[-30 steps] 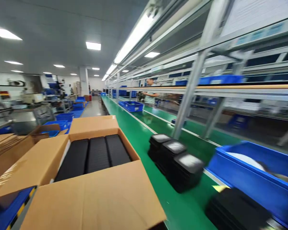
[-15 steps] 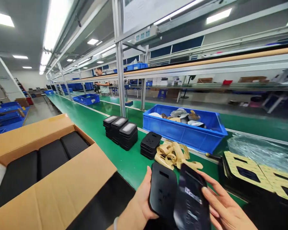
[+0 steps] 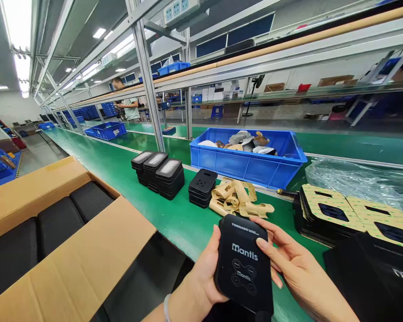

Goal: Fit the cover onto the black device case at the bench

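Observation:
My left hand [image 3: 203, 273] grips a black plastic cover [image 3: 219, 268] from its left side, thumb along the edge. A black printed sticker panel [image 3: 246, 250] reading "Mantis" and "TORNADO" lies over the cover's face, hiding most of it. Whether the two are stuck together I cannot tell. With fingers and thumb, my right hand [image 3: 285, 259] pinches the panel's upper right edge. Curled peeled backing paper [image 3: 237, 197] lies just beyond my hands. Left of it is a stack of similar black covers [image 3: 203, 185] with holes.
Stacks of black cases [image 3: 169, 176] stand farther left on the green bench [image 3: 147, 212]. A blue bin [image 3: 242, 163] holds scraps. Yellow-backed panels [image 3: 325, 208] and clear plastic [image 3: 362, 181] lie right. An open carton [image 3: 97, 237] contains black parts. Another person [image 3: 130, 107] stands far back.
The printed panel has moved left from beside the cover onto its face, with my right hand following. The view has shifted slightly, and the panel's print is now sharp.

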Tool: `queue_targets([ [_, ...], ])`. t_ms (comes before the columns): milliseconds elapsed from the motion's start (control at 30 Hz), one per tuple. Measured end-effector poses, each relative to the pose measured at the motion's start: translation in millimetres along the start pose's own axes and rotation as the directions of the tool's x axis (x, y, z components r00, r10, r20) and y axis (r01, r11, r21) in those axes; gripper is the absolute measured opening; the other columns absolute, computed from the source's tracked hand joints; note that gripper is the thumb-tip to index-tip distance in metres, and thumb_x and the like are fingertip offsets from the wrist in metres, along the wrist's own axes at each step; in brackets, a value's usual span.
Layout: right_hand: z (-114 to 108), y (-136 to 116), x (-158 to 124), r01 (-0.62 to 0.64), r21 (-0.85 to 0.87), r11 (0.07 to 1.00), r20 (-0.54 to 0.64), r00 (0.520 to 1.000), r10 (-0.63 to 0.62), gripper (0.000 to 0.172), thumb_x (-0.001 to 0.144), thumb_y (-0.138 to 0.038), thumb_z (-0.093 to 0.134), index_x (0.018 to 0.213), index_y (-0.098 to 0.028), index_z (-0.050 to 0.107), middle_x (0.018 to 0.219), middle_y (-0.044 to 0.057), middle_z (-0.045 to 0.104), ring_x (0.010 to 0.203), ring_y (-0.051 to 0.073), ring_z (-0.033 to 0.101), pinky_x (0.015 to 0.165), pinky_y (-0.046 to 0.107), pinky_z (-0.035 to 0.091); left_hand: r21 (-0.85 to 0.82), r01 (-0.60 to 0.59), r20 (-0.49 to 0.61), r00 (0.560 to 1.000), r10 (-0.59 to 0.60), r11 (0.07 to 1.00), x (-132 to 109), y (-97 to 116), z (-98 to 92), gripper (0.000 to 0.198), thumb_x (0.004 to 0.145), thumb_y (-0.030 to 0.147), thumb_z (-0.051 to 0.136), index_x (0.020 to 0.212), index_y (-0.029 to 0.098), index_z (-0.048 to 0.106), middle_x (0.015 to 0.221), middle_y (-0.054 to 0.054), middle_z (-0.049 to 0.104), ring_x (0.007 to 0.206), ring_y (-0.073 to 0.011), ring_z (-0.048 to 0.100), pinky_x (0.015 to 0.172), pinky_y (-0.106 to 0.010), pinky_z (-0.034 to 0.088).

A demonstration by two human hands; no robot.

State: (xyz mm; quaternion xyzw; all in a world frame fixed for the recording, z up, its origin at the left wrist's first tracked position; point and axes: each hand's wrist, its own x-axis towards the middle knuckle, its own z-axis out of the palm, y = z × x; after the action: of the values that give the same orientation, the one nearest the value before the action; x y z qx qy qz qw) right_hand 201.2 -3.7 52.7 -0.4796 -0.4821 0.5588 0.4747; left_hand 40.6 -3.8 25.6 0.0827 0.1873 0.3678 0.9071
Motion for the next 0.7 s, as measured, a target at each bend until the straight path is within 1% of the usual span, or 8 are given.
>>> queue_targets([
  [67, 4.6, -3.6, -2.0, -0.018, 0.015, 1.0, -0.017, 1.0, 0.019, 0.06, 0.076, -0.051, 0.077, 0.128, -0.029, 0.058, 0.072, -0.006, 0.052, 0.042, 0.002, 0.039, 0.039, 0.014, 0.035, 0.028, 0.019, -0.021, 1.0, -0.019, 0.999, 0.7, 0.8, 0.3, 0.094, 0.09, 0.076, 0.011, 0.123, 0.006, 0.064, 0.09, -0.011, 0.078, 0.079, -0.0208, 0.07, 0.103, -0.039, 0.037],
  [133, 8.8, -6.4, -3.7, -0.034, 0.04, 0.999, -0.032, 0.999, 0.035, 0.066, 0.07, -0.048, 0.083, 0.128, -0.028, 0.058, 0.073, -0.005, 0.053, 0.045, 0.004, 0.038, 0.038, 0.014, 0.035, 0.051, 0.03, -0.019, 0.999, -0.029, 0.998, 1.1, 1.1, -0.2, 0.097, 0.088, 0.077, 0.008, 0.127, 0.005, 0.062, 0.091, -0.012, 0.078, 0.078, -0.0209, 0.07, 0.101, -0.039, 0.038],
  [200, 11.6, -7.5, -4.6, -0.037, 0.054, 0.998, -0.051, 0.998, 0.04, 0.068, 0.068, -0.045, 0.085, 0.128, -0.028, 0.059, 0.072, -0.005, 0.053, 0.046, 0.005, 0.037, 0.037, 0.014, 0.036, 0.06, 0.03, -0.011, 1.0, -0.029, 0.998, 1.2, 0.9, -1.2, 0.098, 0.088, 0.077, 0.008, 0.129, 0.005, 0.06, 0.093, -0.013, 0.078, 0.079, -0.0208, 0.07, 0.099, -0.038, 0.039],
  [367, 14.5, -7.8, -4.7, -0.026, 0.037, 0.999, -0.088, 0.996, 0.029, 0.066, 0.067, -0.043, 0.085, 0.126, -0.027, 0.061, 0.07, -0.004, 0.054, 0.047, 0.006, 0.037, 0.036, 0.014, 0.035, 0.071, -0.019, 0.058, 0.998, 0.015, 0.997, 0.2, 1.0, -0.7, 0.097, 0.088, 0.077, 0.01, 0.132, 0.005, 0.058, 0.101, -0.013, 0.077, 0.086, -0.0216, 0.07, 0.099, -0.037, 0.039],
  [533, 16.7, -7.9, -5.7, -0.008, 0.035, 0.999, -0.118, 0.993, 0.013, 0.064, 0.067, -0.044, 0.084, 0.125, -0.028, 0.062, 0.07, -0.005, 0.05, 0.049, 0.007, 0.039, 0.035, 0.014, 0.034, 0.084, -0.049, 0.106, 0.994, 0.04, 0.995, -1.3, -1.0, 1.7, 0.097, 0.089, 0.075, 0.005, 0.134, 0.006, 0.057, 0.108, -0.014, 0.075, 0.094, -0.0227, 0.069, 0.102, -0.037, 0.039],
  [633, 17.2, -6.9, -7.1, -0.008, 0.029, 1.0, -0.117, 0.993, 0.011, 0.064, 0.067, -0.046, 0.084, 0.125, -0.03, 0.062, 0.076, -0.003, 0.056, 0.049, 0.006, 0.038, 0.034, 0.013, 0.034, 0.107, -0.084, 0.149, 0.986, 0.068, 0.991, -2.2, -2.4, 1.1, 0.096, 0.089, 0.075, 0.007, 0.136, 0.006, 0.054, 0.116, -0.016, 0.072, 0.104, -0.0244, 0.067, 0.106, -0.038, 0.036],
  [700, 17.2, -6.7, -8.3, -0.013, 0.026, 1.0, -0.113, 0.994, 0.016, 0.064, 0.068, -0.046, 0.083, 0.126, -0.03, 0.062, 0.08, -0.002, 0.06, 0.048, 0.006, 0.037, 0.035, 0.013, 0.034, 0.136, -0.097, 0.138, 0.987, 0.078, 0.986, -2.8, -3.0, 0.8, 0.095, 0.089, 0.075, 0.008, 0.135, 0.005, 0.055, 0.119, -0.017, 0.071, 0.109, -0.026, 0.065, 0.108, -0.039, 0.034],
])
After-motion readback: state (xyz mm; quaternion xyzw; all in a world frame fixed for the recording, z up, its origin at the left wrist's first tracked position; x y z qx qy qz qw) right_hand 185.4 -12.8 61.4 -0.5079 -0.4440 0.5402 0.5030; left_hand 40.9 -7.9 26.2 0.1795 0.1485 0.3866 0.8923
